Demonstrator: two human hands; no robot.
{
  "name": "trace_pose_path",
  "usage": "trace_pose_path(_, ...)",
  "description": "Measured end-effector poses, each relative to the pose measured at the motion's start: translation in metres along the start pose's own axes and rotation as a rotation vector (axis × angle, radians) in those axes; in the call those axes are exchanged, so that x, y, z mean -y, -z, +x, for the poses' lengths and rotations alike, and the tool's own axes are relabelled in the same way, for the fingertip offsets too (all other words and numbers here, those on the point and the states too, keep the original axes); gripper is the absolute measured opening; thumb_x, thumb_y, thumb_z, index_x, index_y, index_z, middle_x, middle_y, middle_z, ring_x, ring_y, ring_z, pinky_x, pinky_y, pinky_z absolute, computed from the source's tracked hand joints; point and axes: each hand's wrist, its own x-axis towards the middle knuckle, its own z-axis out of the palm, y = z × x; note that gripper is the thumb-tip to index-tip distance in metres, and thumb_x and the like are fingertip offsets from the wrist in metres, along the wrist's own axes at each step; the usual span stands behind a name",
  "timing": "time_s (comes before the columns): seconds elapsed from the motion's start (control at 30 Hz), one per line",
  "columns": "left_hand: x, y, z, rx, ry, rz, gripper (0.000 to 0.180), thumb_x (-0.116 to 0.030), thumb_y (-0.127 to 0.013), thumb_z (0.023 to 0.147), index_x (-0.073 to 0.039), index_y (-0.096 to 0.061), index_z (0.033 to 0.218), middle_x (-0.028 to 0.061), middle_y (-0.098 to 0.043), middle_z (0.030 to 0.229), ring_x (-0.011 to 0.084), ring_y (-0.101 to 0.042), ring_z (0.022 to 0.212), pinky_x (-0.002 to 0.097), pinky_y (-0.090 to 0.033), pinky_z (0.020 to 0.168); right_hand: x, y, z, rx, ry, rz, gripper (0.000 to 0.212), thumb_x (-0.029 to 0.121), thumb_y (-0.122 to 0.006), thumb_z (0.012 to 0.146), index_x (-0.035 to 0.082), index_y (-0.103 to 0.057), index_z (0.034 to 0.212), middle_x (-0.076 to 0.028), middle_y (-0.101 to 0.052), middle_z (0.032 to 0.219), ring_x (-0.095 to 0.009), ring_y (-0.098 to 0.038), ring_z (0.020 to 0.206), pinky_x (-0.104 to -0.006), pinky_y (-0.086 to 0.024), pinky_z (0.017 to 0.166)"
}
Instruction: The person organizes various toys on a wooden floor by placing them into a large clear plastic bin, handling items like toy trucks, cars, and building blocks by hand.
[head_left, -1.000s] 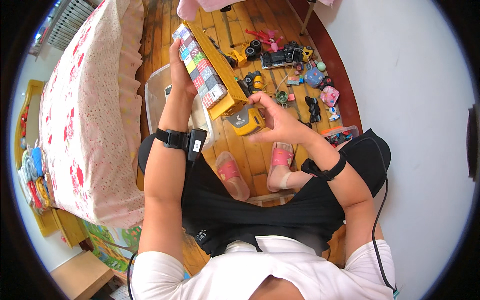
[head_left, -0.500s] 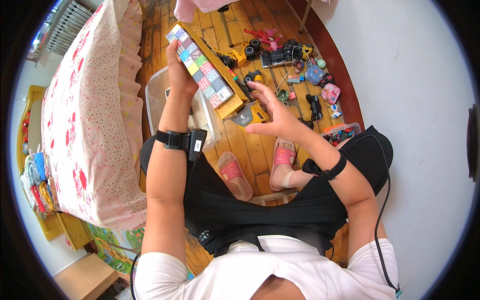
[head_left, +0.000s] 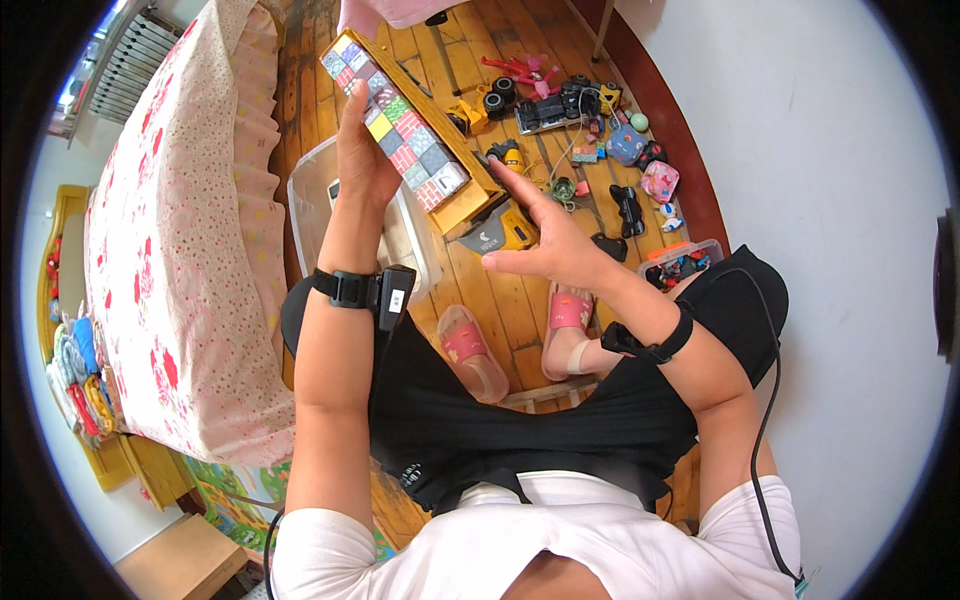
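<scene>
My left hand (head_left: 368,165) grips a long, shallow wooden box (head_left: 462,212) by its left side. Rows of small patterned cubes (head_left: 408,130) fill the face of it that shows, in brick red, grey, white, green and yellow. The box is tilted above the floor, its far end pointing up and left. Beside its near right corner is my right hand (head_left: 562,238), fingers stretched and thumb apart, with nothing in it. Whether its fingertips touch the box I cannot tell. A yellow and grey toy vehicle (head_left: 510,230) shows between that thumb and fingers.
Below the box stands a clear plastic bin (head_left: 308,225). Toy trucks (head_left: 565,105), a pink doll (head_left: 530,70), a black game controller (head_left: 627,210) and a small tub of toys (head_left: 690,262) lie along the right. A bed (head_left: 200,250) borders the left, a white wall (head_left: 820,250) the right.
The box has shifted slightly left in my left hand. My right hand has moved a little left, its fingers still spread.
</scene>
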Motion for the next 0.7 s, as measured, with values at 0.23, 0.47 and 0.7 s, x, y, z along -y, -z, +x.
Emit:
trace_pose_path(0.23,0.005,0.004,0.003,0.041,0.048,0.105,0.059,-0.037,-0.067,0.093,-0.002,-0.046,0.136,0.015,-0.062,0.123,0.0261,-0.065,0.111,0.0424,-0.055,0.097,0.012,0.007,0.001,-0.005,-0.023,0.138,0.105,0.017,-0.082,0.076,-0.003,-0.018,0.157,-0.016,-0.031,0.158,-0.021,-0.031,0.145,-0.0306,-0.021,0.118)
trace_pose_path(0.47,0.002,0.007,0.006,0.041,0.023,0.16,0.058,-0.03,-0.069,0.09,-0.006,-0.041,0.135,0.0114,-0.06,0.119,0.0248,-0.065,0.109,0.0424,-0.056,0.095,0.014,0.014,0.003,0.061,-0.006,0.09,0.109,0.018,-0.085,0.074,-0.003,-0.018,0.157,-0.019,-0.027,0.16,-0.024,-0.027,0.148,-0.0331,-0.019,0.121)
trace_pose_path(0.7,0.017,0.004,0.013,-0.04,-0.009,0.071,0.047,-0.032,-0.062,0.095,-0.001,-0.05,0.129,0.0152,-0.066,0.115,0.0254,-0.068,0.102,0.0402,-0.057,0.093,0.01,0.016,0.001,0.031,-0.042,0.101,0.109,0.019,-0.085,0.074,-0.002,-0.018,0.157,-0.019,-0.03,0.158,-0.025,-0.03,0.147,-0.034,-0.021,0.12)
